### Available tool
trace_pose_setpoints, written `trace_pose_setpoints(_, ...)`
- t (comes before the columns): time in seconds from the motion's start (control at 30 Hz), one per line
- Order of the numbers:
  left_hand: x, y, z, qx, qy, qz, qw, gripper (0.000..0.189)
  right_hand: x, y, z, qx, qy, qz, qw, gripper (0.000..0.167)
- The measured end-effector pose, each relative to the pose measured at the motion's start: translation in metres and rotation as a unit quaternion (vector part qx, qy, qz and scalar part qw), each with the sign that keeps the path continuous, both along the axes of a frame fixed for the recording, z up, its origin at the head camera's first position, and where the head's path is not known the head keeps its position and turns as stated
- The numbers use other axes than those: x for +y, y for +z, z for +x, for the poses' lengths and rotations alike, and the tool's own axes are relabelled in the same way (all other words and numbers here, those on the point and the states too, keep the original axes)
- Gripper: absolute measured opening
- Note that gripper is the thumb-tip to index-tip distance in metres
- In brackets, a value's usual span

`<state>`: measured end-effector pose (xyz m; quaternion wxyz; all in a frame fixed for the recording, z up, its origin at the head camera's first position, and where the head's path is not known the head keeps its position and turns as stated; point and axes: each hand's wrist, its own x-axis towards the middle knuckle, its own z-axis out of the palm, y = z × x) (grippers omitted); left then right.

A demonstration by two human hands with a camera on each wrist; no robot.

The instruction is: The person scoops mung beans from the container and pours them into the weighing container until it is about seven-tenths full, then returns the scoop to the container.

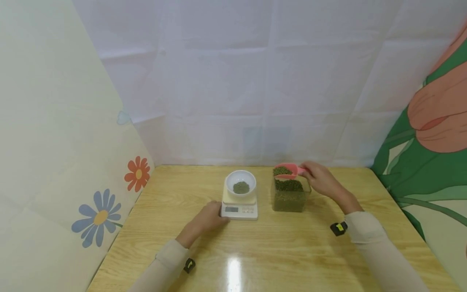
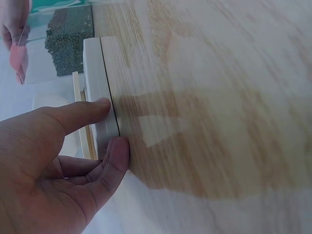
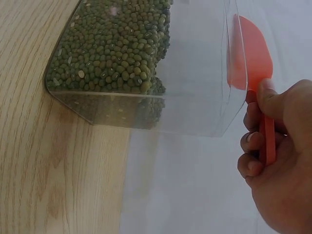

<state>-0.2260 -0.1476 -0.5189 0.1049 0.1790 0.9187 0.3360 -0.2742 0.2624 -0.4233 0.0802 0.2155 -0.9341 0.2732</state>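
Observation:
My right hand (image 1: 321, 178) grips the handle of a pink scoop (image 1: 292, 167), heaped with green mung beans (image 1: 281, 171). The scoop is over the top of a clear plastic box (image 1: 290, 202) partly filled with mung beans (image 3: 122, 48). In the right wrist view, thumb and curled fingers wrap the handle. My left hand (image 1: 211, 217) holds the front left corner of a white kitchen scale (image 1: 238, 200); thumb and fingers pinch its edge in the left wrist view. On the scale stands a white bowl (image 1: 238, 174) with a small heap of mung beans (image 1: 241, 187).
Everything stands on a wood-grain table (image 1: 255, 251). White cloth (image 1: 219, 101) hangs behind its back edge. Flower-printed panels flank the left side (image 1: 54, 142) and the right side (image 1: 438, 174). The box stands just right of the scale, with a narrow gap between them.

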Motion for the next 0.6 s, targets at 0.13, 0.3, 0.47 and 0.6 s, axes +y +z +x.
trace_pose_setpoints(0.13, 0.0, -0.001, 0.0, 0.002, 0.0, -0.001, 1.0, 0.033, -0.004, 0.0, 0.0, 0.008, 0.002, -0.002, 1.0, 0.022)
trace_pose_setpoints(0.3, 0.0, 0.0, 0.0, 0.002, 0.001, -0.005, 1.0, 0.034, -0.009, -0.001, -0.002, 0.01, 0.006, -0.006, 0.9999, 0.021)
trace_pose_setpoints(0.47, 0.0, 0.0, 0.0, 0.003, 0.003, -0.005, 1.0, 0.033, -0.012, -0.002, -0.005, 0.012, 0.01, -0.01, 0.9998, 0.022)
trace_pose_setpoints(0.6, 0.0, 0.0, -0.001, 0.005, 0.001, -0.004, 1.0, 0.032, -0.016, -0.002, -0.006, 0.007, 0.014, -0.018, 0.9997, 0.021)
